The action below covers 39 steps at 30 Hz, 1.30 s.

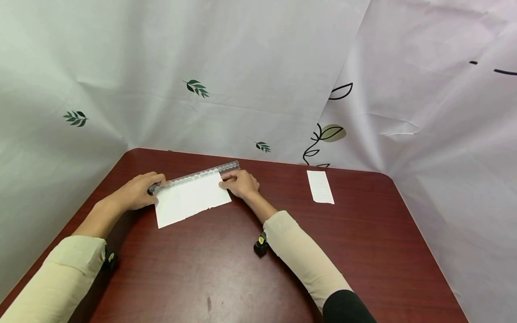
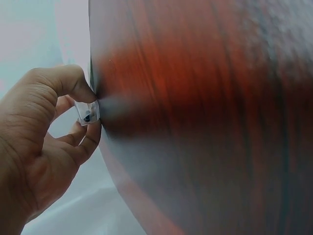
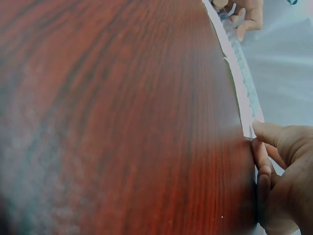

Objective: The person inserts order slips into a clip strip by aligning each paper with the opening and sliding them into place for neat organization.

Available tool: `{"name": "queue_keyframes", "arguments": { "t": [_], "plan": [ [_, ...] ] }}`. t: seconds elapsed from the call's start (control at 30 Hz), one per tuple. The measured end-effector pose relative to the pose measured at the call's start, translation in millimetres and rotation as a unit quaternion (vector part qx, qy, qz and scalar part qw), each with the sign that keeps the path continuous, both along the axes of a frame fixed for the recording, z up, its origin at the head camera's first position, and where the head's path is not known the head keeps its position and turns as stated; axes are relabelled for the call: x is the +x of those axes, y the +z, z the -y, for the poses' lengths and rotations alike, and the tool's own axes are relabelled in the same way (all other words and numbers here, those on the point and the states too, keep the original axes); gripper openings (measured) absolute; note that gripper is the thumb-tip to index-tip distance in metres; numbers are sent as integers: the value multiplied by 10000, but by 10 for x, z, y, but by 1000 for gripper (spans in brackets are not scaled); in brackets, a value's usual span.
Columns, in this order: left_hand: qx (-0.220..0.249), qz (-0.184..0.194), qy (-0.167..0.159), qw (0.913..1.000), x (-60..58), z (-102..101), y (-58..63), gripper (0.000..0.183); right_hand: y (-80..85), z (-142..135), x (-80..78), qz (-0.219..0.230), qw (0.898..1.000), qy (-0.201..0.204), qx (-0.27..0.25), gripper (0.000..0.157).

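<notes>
A clear ruler (image 1: 198,175) lies along the upper edge of a white sheet of paper (image 1: 190,199) at the left of the table, and the sheet's near edge looks torn. My left hand (image 1: 141,190) grips the ruler's left end between thumb and fingers. In the left wrist view, the see-through ruler end (image 2: 88,113) shows between those fingers. At the paper's right edge, my right hand (image 1: 241,183) pinches the sheet, just below the ruler. The right wrist view has the right thumb (image 3: 269,133) on the paper's corner; some of its fingertips are hidden.
A narrow strip of white paper (image 1: 321,187) lies apart on the right side of the reddish-brown table (image 1: 226,269). White sheeting with leaf prints (image 1: 242,67) hangs behind the table and along its sides.
</notes>
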<state>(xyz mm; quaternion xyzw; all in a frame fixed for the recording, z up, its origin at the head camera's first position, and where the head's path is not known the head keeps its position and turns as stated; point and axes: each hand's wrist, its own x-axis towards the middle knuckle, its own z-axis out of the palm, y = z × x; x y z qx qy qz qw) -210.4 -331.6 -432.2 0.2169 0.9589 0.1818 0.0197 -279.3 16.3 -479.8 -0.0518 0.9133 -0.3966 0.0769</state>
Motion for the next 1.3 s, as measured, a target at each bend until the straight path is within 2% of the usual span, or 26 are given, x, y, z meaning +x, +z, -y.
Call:
{"name": "queue_keyframes", "arguments": {
  "t": [0.1, 0.37, 0.67, 0.93, 1.3],
  "plan": [
    [3, 2, -29, 10000, 6, 5, 12, 40, 16, 0, 10, 11, 10000, 8, -17, 20],
    [-68, 66, -99, 9999, 14, 34, 36, 44, 265, 26, 237, 34, 9998, -158, -88, 25],
    [29, 1, -246, 9997, 31, 51, 37, 44, 239, -11, 232, -87, 9996, -35, -267, 22],
    [14, 63, -233, 9997, 27, 67, 21, 44, 314, -110, 287, 288, 9940, 83, -1056, 26],
    [85, 58, -225, 9997, 30, 73, 32, 43, 363, -388, 227, 696, 9777, 410, -1938, 46]
  ]
}}
